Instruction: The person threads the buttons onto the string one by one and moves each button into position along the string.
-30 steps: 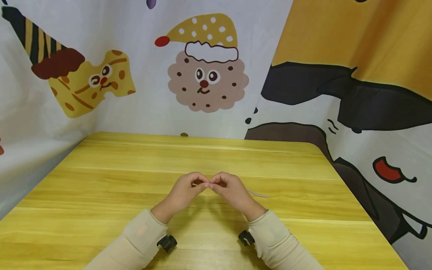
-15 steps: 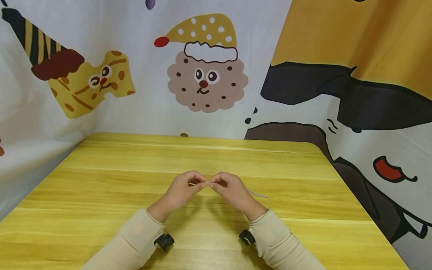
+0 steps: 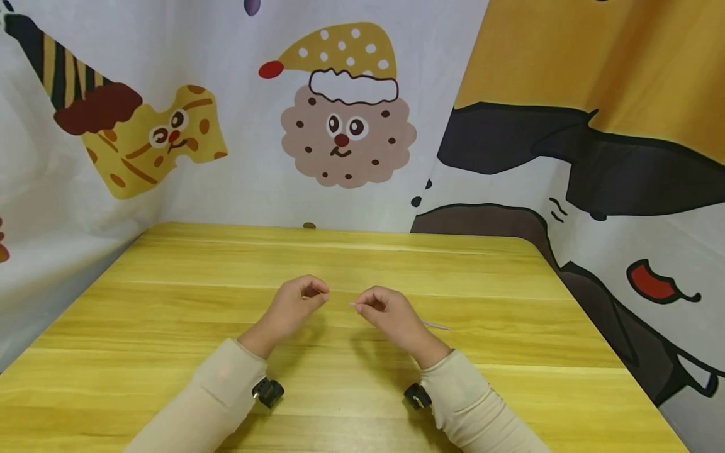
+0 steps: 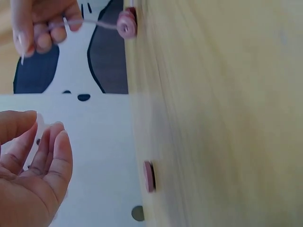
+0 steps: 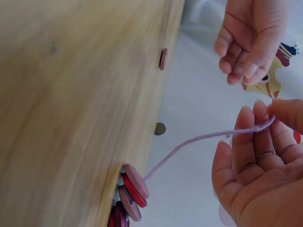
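My right hand (image 3: 393, 318) pinches a pale purple yarn (image 5: 203, 137) near its end between thumb and fingers. A short tip pokes out past the fingertips. From there the yarn runs down to a row of threaded buttons (image 5: 135, 194), pink, red and dark, standing on the table. My left hand (image 3: 291, 314) hovers apart, to the left; its fingers are loosely bent, and in the left wrist view thumb and fingers have a gap with nothing clearly held. A single pinkish button (image 4: 149, 176) lies on the table. In the head view, the hands hide the buttons.
The wooden table (image 3: 362, 402) runs back to a printed cloth (image 3: 238, 189) that hangs behind and beside it. The yarn's other tail (image 3: 437, 325) lies to the right of my right hand. Dark wrist devices (image 3: 269, 392) sit under the sleeves.
The hands were touching at the fingertips. My left hand has drawn away to the left and slightly up, uncovering the yarn tip in my right hand, which has barely moved.
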A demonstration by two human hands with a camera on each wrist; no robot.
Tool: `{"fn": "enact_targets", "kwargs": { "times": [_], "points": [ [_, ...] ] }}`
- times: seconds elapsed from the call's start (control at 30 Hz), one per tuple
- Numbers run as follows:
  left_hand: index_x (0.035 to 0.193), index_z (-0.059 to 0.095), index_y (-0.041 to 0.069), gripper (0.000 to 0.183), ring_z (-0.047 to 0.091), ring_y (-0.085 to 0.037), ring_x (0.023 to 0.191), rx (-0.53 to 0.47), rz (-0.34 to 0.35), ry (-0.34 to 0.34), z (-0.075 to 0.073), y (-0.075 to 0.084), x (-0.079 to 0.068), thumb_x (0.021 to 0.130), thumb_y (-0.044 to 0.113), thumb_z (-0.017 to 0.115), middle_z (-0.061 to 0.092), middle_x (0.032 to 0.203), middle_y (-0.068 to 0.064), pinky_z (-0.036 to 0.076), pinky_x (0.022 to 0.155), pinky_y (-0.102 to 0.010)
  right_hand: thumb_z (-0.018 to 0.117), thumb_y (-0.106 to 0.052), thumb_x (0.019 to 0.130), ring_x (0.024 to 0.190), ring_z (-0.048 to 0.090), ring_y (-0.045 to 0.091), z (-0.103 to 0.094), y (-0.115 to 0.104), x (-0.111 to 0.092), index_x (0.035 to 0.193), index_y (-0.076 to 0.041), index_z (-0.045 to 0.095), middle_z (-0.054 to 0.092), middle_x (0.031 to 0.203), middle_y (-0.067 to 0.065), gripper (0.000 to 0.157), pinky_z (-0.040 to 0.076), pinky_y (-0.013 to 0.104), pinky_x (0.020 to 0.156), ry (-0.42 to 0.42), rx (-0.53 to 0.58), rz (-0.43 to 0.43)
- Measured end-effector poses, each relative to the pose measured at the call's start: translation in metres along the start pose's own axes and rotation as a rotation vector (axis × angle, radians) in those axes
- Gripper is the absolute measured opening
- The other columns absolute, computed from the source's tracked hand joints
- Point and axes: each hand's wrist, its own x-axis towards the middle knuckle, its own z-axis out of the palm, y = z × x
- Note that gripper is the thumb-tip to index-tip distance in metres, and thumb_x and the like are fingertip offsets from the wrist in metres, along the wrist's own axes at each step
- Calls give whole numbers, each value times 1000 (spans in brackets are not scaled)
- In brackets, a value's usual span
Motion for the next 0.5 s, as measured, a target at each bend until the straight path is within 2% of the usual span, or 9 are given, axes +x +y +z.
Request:
{"fn": "enact_targets", "kwargs": {
  "times": [0.23,0.5],
  "points": [
    [109,60,-3,17,62,-36,84,-102,-89,-29,-9,-8,9,94,7,61,62,100,-19,52,77,-46,62,-11,94,74,52,15,-3,-3,-2,96,-6,68,66,90,6,7,44,28,66,6,-5,5],
    [113,56,-8,22,65,-37,83,-94,-121,-87,-17,-15,17,95,3,60,62,97,-25,54,77,-44,62,-10,94,75,52,15,-4,-4,-2,96,-4,67,66,91,9,8,45,29,67,7,-6,29]
  ]
}}
